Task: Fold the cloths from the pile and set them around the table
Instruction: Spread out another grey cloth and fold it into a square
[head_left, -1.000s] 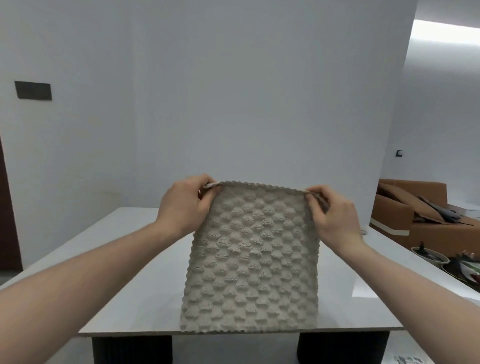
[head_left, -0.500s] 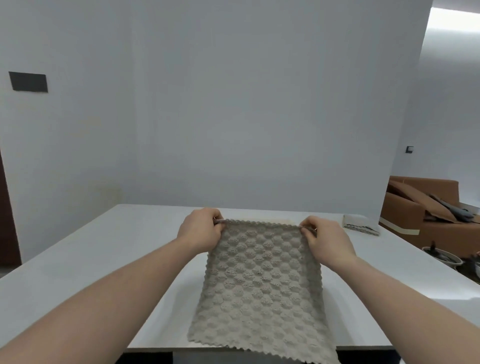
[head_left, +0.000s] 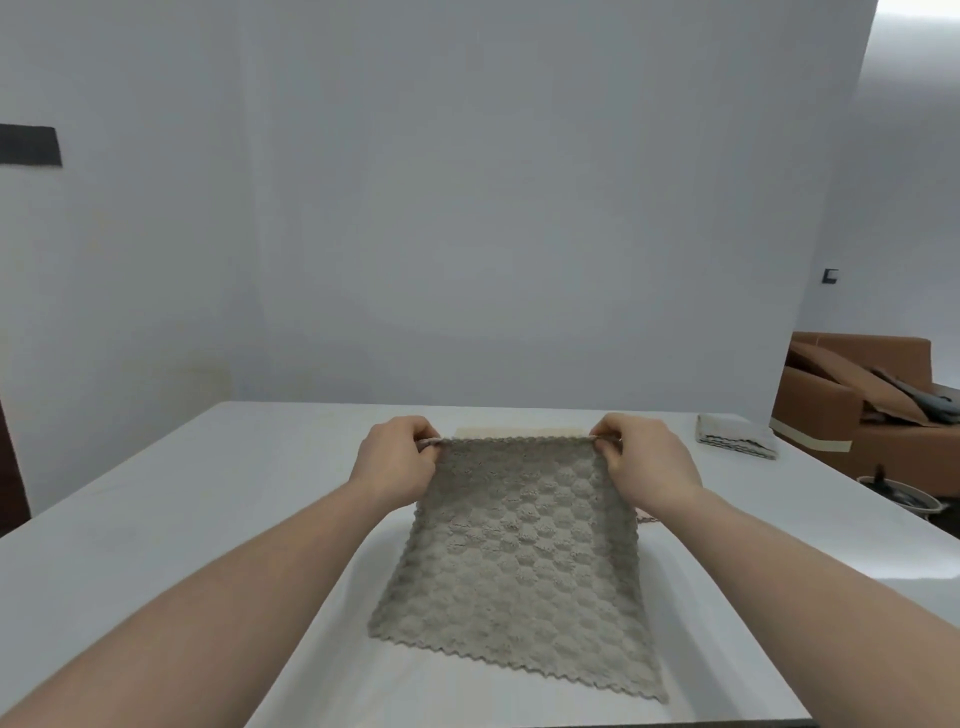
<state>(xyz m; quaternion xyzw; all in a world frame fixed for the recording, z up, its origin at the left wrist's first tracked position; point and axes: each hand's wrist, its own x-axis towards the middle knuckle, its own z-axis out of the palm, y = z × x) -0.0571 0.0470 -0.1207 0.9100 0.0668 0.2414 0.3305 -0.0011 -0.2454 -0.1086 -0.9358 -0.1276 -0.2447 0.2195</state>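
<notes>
Grey bobble-textured cloth (head_left: 511, 561) lies on the white rectangular table (head_left: 156, 519), centre, near edge toward the viewer. Its far edge is raised off the surface, left corner pinched by left hand (head_left: 395, 460), right corner by right hand (head_left: 647, 465). Just behind that far edge: a flat pale cloth (head_left: 519, 432), mostly hidden. Far right corner of table: a folded white cloth stack (head_left: 735, 442), well apart. Right of the table, beyond it: brown sofa (head_left: 857, 395); nearer, low down, possibly a round bowl (head_left: 901, 496).
</notes>
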